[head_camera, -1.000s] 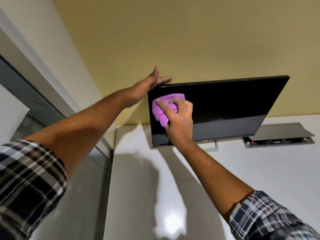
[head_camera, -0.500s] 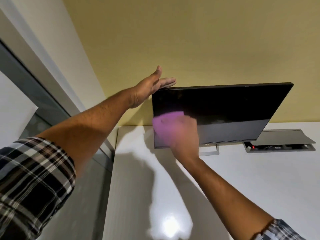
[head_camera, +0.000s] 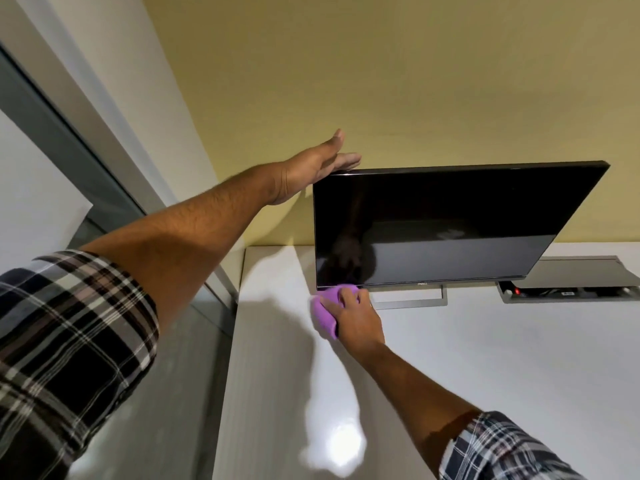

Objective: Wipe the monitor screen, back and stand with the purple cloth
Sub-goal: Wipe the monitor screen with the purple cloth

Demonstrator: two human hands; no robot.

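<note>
Left hand flat on monitor corner, right hand gripping purple cloth

White glossy worktop with a light glare on it, plain yellow wall behind, and a grey cable box sunk into the top, lid flipped open, tiny red light inside.

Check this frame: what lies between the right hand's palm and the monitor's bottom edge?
The purple cloth, bunched in the right hand, sits against the monitor at its lower left corner; the head view shows it.
</note>
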